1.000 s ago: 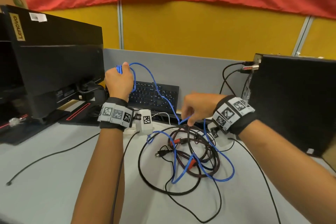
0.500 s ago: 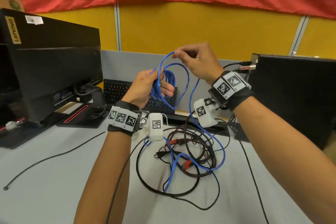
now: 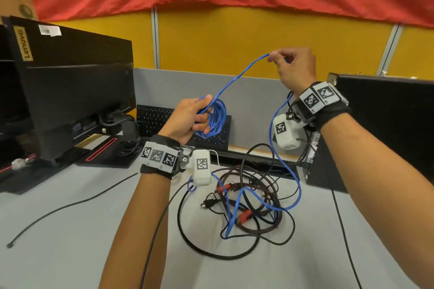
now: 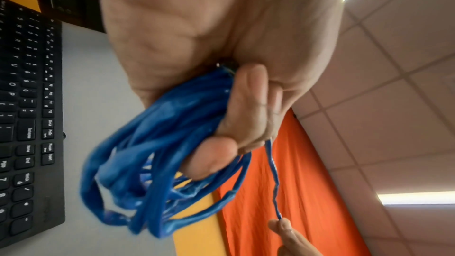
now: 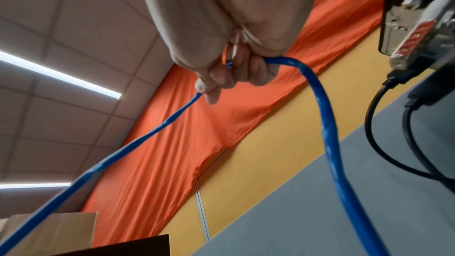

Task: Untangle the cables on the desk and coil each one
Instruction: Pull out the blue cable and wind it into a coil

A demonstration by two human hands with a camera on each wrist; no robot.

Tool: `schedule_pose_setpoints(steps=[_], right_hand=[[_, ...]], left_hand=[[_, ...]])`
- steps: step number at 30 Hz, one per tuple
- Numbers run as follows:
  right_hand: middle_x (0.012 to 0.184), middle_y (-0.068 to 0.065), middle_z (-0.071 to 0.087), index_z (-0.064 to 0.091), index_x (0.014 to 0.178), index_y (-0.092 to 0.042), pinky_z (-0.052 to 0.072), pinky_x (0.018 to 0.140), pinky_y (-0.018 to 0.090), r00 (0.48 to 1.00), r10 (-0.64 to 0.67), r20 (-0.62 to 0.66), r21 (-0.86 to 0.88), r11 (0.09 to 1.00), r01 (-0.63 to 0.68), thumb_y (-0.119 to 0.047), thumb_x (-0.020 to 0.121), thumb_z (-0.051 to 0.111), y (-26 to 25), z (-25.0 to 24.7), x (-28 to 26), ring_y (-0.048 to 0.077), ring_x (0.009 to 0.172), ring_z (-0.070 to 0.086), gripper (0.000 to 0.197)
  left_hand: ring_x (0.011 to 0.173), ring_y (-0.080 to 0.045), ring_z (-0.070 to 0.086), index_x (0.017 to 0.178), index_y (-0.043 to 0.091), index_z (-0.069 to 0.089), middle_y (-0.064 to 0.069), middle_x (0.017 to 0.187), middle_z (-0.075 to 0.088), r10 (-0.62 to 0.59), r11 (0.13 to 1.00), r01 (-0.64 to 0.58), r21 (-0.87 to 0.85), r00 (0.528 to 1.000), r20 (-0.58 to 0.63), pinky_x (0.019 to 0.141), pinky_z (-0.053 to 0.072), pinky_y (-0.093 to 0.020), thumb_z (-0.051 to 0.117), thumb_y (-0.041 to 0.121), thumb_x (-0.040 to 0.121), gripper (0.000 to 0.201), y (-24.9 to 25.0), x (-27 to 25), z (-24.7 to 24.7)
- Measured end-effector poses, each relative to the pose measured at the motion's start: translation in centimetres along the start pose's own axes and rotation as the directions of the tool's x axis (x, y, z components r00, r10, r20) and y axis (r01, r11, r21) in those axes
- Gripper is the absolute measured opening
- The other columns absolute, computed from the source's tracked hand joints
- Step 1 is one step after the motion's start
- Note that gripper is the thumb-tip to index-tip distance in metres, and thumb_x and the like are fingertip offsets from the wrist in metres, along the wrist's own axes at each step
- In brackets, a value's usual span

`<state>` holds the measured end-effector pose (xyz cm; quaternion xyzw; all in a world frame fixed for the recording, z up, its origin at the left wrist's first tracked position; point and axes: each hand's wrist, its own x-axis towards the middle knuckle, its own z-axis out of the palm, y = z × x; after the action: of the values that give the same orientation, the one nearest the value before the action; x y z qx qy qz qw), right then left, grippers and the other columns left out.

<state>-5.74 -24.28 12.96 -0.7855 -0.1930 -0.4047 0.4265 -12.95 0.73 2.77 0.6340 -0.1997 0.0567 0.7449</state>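
Two hands, both raised above the tabletop (image 3: 58, 230). Left hand (image 3: 187, 119): grip clamped round a bundle of loops of the blue cable (image 3: 217, 117), held above the black keyboard (image 3: 155, 119). Right hand (image 3: 293, 68): further right and higher, thumb and fingertips pinched on the same cable; one strand runs taut between the hands, the rest drops past the right wrist.

Head view only: the blue cable's lower part threads through a tangle of black and dark red cables (image 3: 249, 197) near the middle of the tabletop; monitor (image 3: 70, 91) far left; black computer case (image 3: 385, 124) right.

Left wrist view: curled fingers (image 4: 246, 104) over the blurred coil.

Right wrist view: cable bends over the fingers (image 5: 246, 73).
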Motion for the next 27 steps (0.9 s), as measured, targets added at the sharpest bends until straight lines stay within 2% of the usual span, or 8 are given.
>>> schedule_pose_setpoints(steps=[4,7,9,14,18,20,24,27], right_hand=[[0.058,-0.013,0.046,0.079,0.094,-0.012,0.026,0.048,0.013,0.991,-0.047,0.129,-0.071,0.996,0.057,-0.025,0.1,0.062,-0.2,0.1,-0.2,0.004,0.053,0.035,0.022],[0.058,-0.01,0.047,0.078,0.097,-0.012,0.026,0.046,0.016,0.948,-0.057,0.313,-0.183,0.976,0.119,-0.026,0.102,0.058,-0.1,0.6,-1.1,0.007,0.053,0.036,0.025],[0.061,-0.012,0.049,0.078,0.097,-0.013,0.029,0.05,0.019,0.918,-0.054,0.392,-0.219,0.964,0.151,-0.028,0.103,0.057,0.1,1.2,-1.6,0.007,0.055,0.039,0.026],[0.063,-0.016,0.051,0.079,0.095,-0.014,0.027,0.045,0.009,0.942,-0.008,0.336,-0.25,0.963,0.097,-0.027,0.101,0.059,0.6,1.9,-1.3,0.005,0.056,0.039,0.025],[0.069,-0.007,0.057,0.079,0.095,-0.012,0.032,0.052,0.022,0.96,0.027,0.279,-0.294,0.954,0.058,-0.026,0.103,0.054,0.0,1.2,-0.6,0.01,0.059,0.042,0.03],[0.073,-0.002,0.061,0.076,0.096,-0.014,0.033,0.054,0.026,0.919,0.093,0.383,-0.231,0.973,-0.003,-0.033,0.104,0.052,-0.4,1.5,-1.2,0.01,0.056,0.043,0.032],[0.092,0.015,0.076,0.065,0.111,-0.013,0.023,0.039,0.021,0.721,0.147,0.677,0.184,0.915,-0.36,-0.048,0.097,0.061,-0.9,2.5,-4.3,0.012,0.042,0.026,0.038],[0.097,0.02,0.076,0.06,0.1,-0.015,0.021,0.04,0.022,0.713,0.086,0.696,0.301,0.867,-0.398,-0.033,0.098,0.065,-0.8,3.4,-5.5,0.011,0.041,0.024,0.02]], left_hand=[[0.037,-0.008,0.028,0.076,0.015,0.046,0.008,0.046,0.028,0.036,0.986,-0.037,-0.166,0.999,-0.006,0.049,0.043,-0.027,0.04,0.028,0.108,0.035,-0.1,-0.4,-0.5],[0.038,-0.007,0.031,0.075,0.016,0.047,0.01,0.045,0.031,0.102,0.917,-0.085,-0.391,0.995,0.022,0.054,0.045,-0.026,0.034,0.031,0.108,0.039,0.5,-0.5,-0.9],[0.041,-0.008,0.033,0.076,0.015,0.047,0.008,0.048,0.035,0.144,0.91,-0.122,-0.397,0.989,0.026,0.058,0.046,-0.028,0.033,0.032,0.108,0.039,0.7,-0.4,-0.8],[0.044,-0.011,0.036,0.082,0.014,0.047,0.005,0.054,0.038,0.167,0.964,-0.166,-0.209,0.986,-0.011,0.06,0.05,-0.031,0.037,0.03,0.108,0.033,0.4,-0.4,-0.4],[0.043,-0.009,0.038,0.085,0.013,0.05,0.005,0.054,0.042,0.115,0.97,-0.085,-0.227,0.985,0.125,0.061,0.051,-0.03,0.037,0.029,0.108,0.031,0.1,-0.4,0.1],[0.042,-0.008,0.035,0.083,0.014,0.051,0.007,0.053,0.038,0.154,0.949,-0.11,-0.297,0.979,0.13,0.06,0.049,-0.029,0.035,0.029,0.109,0.034,0.2,-0.2,0.9],[0.041,-0.006,0.032,0.082,0.013,0.053,0.01,0.049,0.035,0.181,0.877,-0.142,-0.459,0.983,0.042,0.058,0.046,-0.025,0.034,0.032,0.109,0.038,0.8,0.0,1.7],[0.041,-0.006,0.033,0.083,0.013,0.048,0.01,0.049,0.035,0.185,0.862,-0.164,-0.48,0.983,-0.003,0.058,0.047,-0.025,0.032,0.032,0.109,0.036,0.9,-0.1,1.4]])
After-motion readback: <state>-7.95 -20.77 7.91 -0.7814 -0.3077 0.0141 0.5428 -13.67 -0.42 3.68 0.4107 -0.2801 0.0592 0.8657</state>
